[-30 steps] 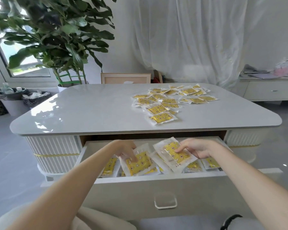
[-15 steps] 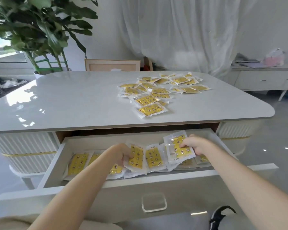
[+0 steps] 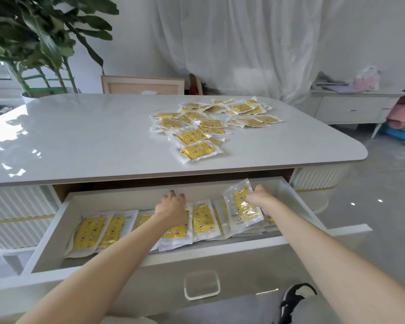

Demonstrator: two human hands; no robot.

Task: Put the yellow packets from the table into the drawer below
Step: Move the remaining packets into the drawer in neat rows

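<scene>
The white drawer (image 3: pixel 47 239) under the table (image 3: pixel 80 136) stands pulled out. A row of yellow packets (image 3: pixel 91 232) lies along its bottom. My left hand (image 3: pixel 171 209) rests palm-down in the drawer's middle, fingers curled over the far end of a packet (image 3: pixel 177 233) lying in the row. At the drawer's right end my right hand (image 3: pixel 260 198) pinches another yellow packet (image 3: pixel 242 206), held tilted up above the ones lying there. A loose pile of several yellow packets (image 3: pixel 211 122) stays on the tabletop, right of centre.
A clear handle (image 3: pixel 201 285) sits on the drawer front. A potted plant (image 3: pixel 33 43) and a framed panel (image 3: pixel 140 85) stand behind the table. A low sideboard (image 3: pixel 351 108) is at the right. A black shoe (image 3: pixel 295 298) lies on the floor below.
Both hands have reached deeper into the drawer. The left hand's packet went from held up to lying in the row. The right hand carried its packet rightward, still tilted.
</scene>
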